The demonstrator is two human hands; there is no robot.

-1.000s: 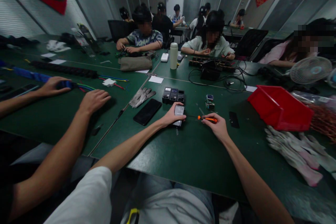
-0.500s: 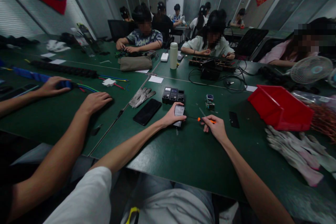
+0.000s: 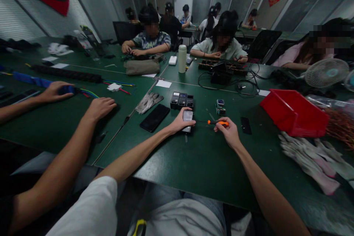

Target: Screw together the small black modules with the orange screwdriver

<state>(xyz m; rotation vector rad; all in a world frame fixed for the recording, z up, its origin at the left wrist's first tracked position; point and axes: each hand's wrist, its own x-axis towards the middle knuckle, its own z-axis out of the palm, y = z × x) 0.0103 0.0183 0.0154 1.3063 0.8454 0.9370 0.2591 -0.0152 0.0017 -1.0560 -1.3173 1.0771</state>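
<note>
My left hand [image 3: 180, 121] grips a small dark box with a pale label [image 3: 188, 116], thumb on its right side. In my right hand [image 3: 227, 130] is a screwdriver [image 3: 223, 122] with an orange and black handle, held in the fingertips. Its shaft points left and its tip reaches the right side of the box; the exact contact is too small to make out. Just beyond the box stand black labelled modules [image 3: 182, 100] in a row. A black phone [image 3: 155, 117] lies left of my left hand. Small green circuit boards [image 3: 220, 107] are beyond my right hand.
A co-worker's hands [image 3: 101, 108] rest at the left by a blue wrapped cable bundle [image 3: 35, 80]. To the right are a red bin [image 3: 294, 112], work gloves [image 3: 308, 160] and a fan [image 3: 327, 73]. A pale green bottle [image 3: 182, 59] stands farther back. Other people sit across the table.
The fingers of my right hand have shifted on the screwdriver, and more of its orange handle shows. My left hand and the box stay in place.
</note>
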